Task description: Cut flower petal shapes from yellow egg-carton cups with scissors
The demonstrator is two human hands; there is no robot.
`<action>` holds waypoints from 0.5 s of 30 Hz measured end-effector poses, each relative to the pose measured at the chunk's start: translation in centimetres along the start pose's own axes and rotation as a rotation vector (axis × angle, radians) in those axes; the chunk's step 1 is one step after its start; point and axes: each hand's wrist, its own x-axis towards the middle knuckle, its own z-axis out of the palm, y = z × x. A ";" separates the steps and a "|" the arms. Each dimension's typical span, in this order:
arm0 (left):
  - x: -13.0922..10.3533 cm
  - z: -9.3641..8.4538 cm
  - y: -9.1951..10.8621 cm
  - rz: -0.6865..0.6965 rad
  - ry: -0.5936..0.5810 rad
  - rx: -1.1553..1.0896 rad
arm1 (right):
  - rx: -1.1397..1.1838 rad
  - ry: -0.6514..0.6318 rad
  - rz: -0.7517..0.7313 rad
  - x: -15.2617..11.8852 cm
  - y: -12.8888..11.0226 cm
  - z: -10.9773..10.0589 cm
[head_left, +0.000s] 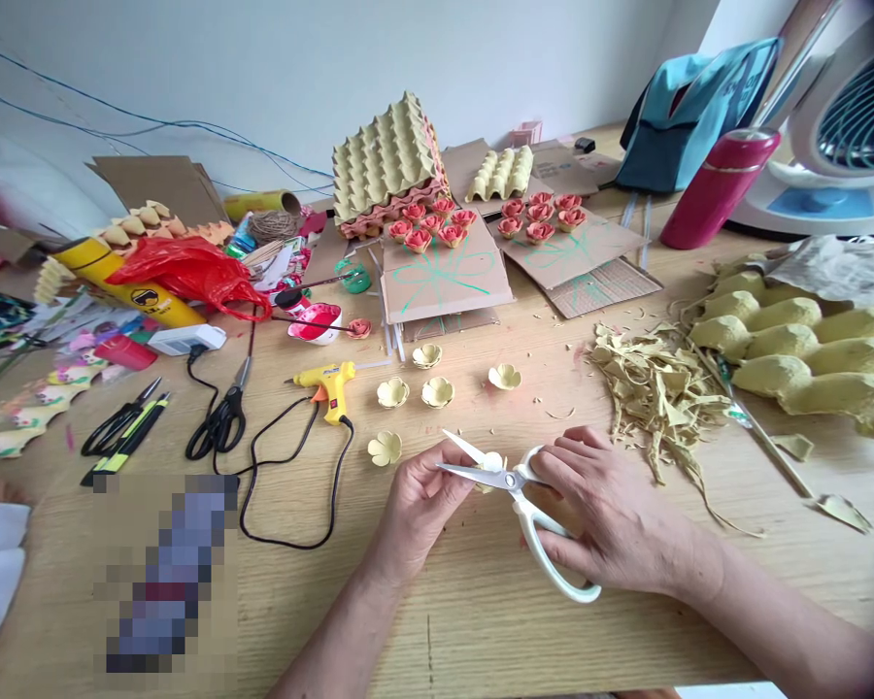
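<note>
Right hand (604, 495): fingers clamped on the handles of white scissors (559, 568), right of the yellow glue gun (331, 388) and nearer the camera.
Blades (477, 474): parted, pointing left.
Left hand (419, 505): fingers pinched on a small pale flower (492, 461), partly hidden by the blades, right of and nearer than the glue gun.
Loose yellow flowers (438, 392): five, on the surface (262, 602) right of the glue gun.
Red roses (431, 223): on cardboard (444, 282) beyond the glue gun, to its right.
Trimmings (655, 388): heaped well right of the glue gun.
</note>
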 end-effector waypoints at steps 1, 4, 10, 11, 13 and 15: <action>0.0 0.0 0.1 0.008 -0.002 0.016 | 0.012 0.000 -0.001 0.0 0.0 0.0; 0.0 -0.1 0.2 0.029 -0.005 0.061 | 0.033 -0.002 -0.004 0.0 -0.1 -0.1; -0.3 -0.3 0.6 0.085 0.008 0.202 | 0.057 -0.025 -0.011 -0.2 -0.2 -0.2; -0.3 -0.4 0.6 0.095 0.010 0.239 | 0.060 -0.025 -0.012 -0.2 -0.2 -0.2; -0.3 -0.5 0.7 0.117 0.007 0.305 | 0.064 -0.029 -0.017 -0.3 -0.2 -0.2; -0.3 -0.7 0.6 0.139 0.004 0.350 | 0.064 -0.032 -0.019 -0.3 -0.2 -0.2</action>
